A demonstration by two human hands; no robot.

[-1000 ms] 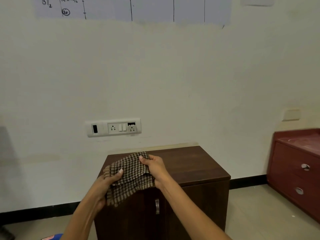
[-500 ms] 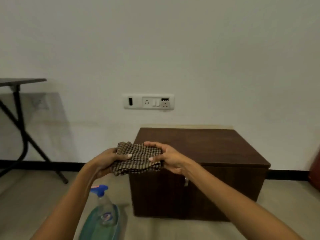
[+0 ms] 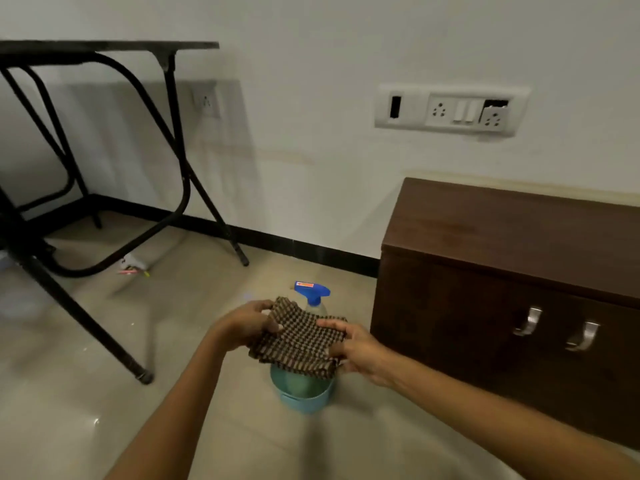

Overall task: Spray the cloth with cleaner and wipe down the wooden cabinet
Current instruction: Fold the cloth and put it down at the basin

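A folded brown checked cloth [image 3: 298,339] is held between both hands above the floor. My left hand [image 3: 246,323] grips its left edge and my right hand [image 3: 356,351] grips its right edge. Directly under the cloth stands a spray bottle [image 3: 313,296] with a blue trigger head and greenish liquid, its middle hidden by the cloth. The bottle sits in a small blue tub [image 3: 304,400] on the floor. The dark wooden cabinet [image 3: 502,244] with two metal handles stands to the right against the wall.
A black metal-legged folding table [image 3: 104,50] stands at the left, its legs reaching out over the tiled floor. Small litter [image 3: 133,268] lies under it. A white switch and socket panel [image 3: 450,110] is on the wall above the cabinet.
My view has swung down and left, from the cabinet top to the floor beside it. Both hands carried the cloth along and now hold it over the spray bottle.
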